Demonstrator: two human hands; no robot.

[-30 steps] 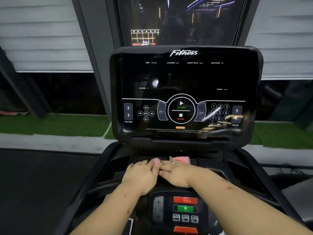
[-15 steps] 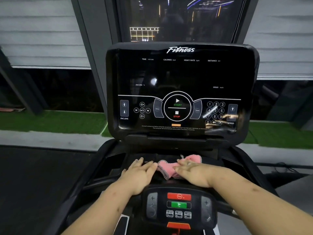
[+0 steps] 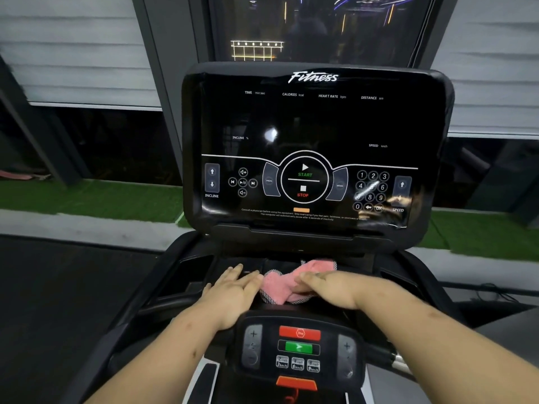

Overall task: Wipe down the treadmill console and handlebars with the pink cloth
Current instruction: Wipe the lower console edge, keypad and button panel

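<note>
The pink cloth (image 3: 279, 284) lies bunched on the black tray below the treadmill console (image 3: 315, 126), whose dark screen shows START and STOP markings. My right hand (image 3: 329, 288) lies on the cloth's right part with its fingers curled over the bunched fabric. My left hand (image 3: 233, 290) rests flat on the tray just left of the cloth, fingers straight and spread, fingertips at the cloth's edge. The black handlebars (image 3: 163, 304) run out to either side under my forearms. A lower control pad (image 3: 299, 348) with red and green buttons sits in front of my hands.
Recessed side pockets (image 3: 195, 266) flank the tray. An orange safety clip (image 3: 296, 383) hangs under the control pad. Behind the console stand a dark window and grey pillars, with green turf (image 3: 73, 199) and a dark floor to the left.
My hands were pressed together over the cloth; they have since drawn apart, the right hand sliding right with the cloth, so more of the pink fabric shows between them.
</note>
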